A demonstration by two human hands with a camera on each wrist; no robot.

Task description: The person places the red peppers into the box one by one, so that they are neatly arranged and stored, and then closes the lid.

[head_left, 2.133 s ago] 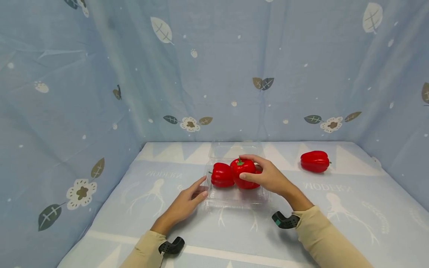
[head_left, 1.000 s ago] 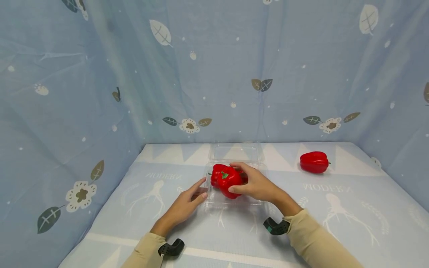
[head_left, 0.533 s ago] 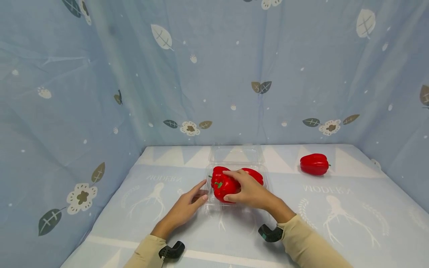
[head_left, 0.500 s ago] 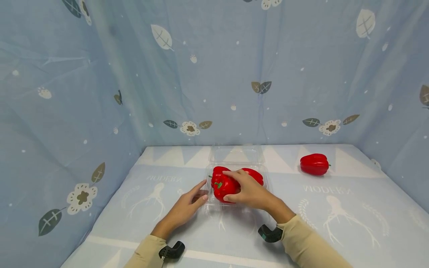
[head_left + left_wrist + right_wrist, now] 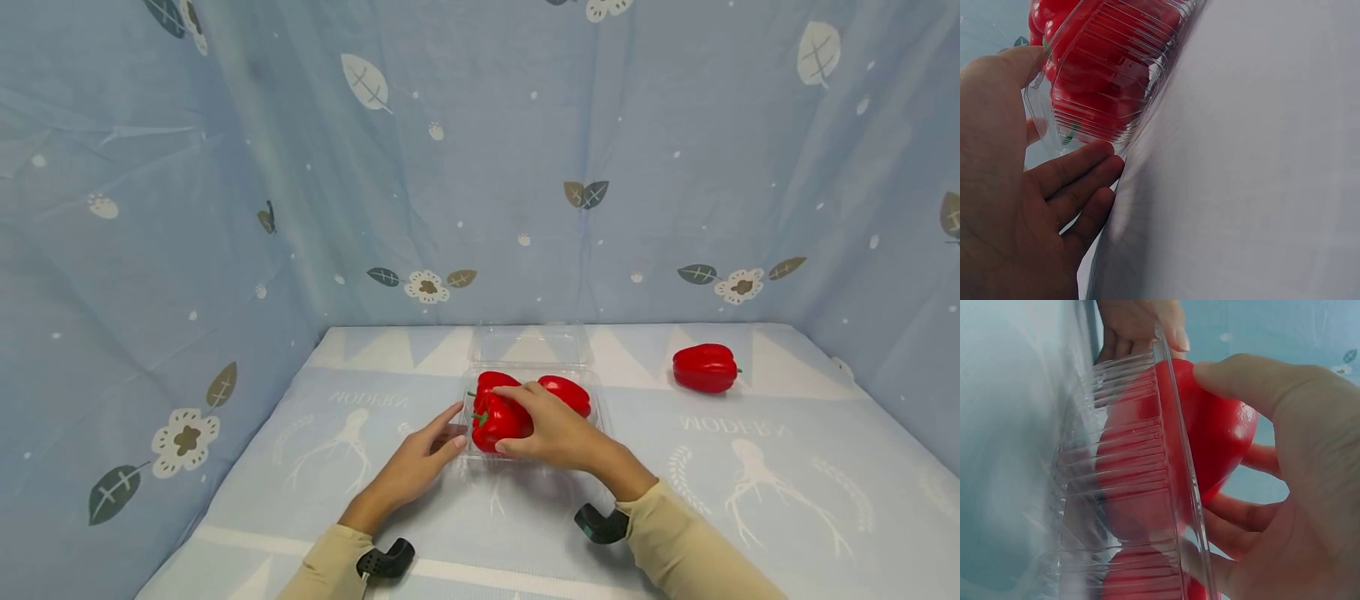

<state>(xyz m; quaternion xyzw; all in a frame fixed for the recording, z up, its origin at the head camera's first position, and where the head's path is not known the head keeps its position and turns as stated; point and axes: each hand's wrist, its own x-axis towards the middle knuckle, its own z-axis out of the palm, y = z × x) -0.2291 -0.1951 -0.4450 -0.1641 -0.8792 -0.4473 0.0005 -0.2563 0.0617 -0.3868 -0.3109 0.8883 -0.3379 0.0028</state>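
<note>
In the head view, my right hand (image 5: 558, 433) grips a red bell pepper (image 5: 501, 425) with a green stem, low in the front left of a clear plastic clamshell container (image 5: 596, 385). Seen from the right wrist, thumb and fingers span the pepper (image 5: 1219, 431) at the ribbed wall. Two more red bell peppers lie inside, one at the back left (image 5: 495, 382) and one at the right (image 5: 566, 393). My left hand (image 5: 414, 462) is at the container's left side; in the left wrist view its relaxed fingers (image 5: 1088, 165) touch the wall and the thumb meets the rim.
The container's clear lid (image 5: 532, 343) is folded back behind it. Another red bell pepper (image 5: 705, 368) lies on its side at the back right of the patterned table cloth (image 5: 360, 533). A blue curtain (image 5: 480, 167) hangs behind and at both sides.
My right hand has moved left and toward me with the bell pepper, lowering it into the container's front left and tipping its stem leftward. The right-hand pepper has come into sight. My left hand stays put.
</note>
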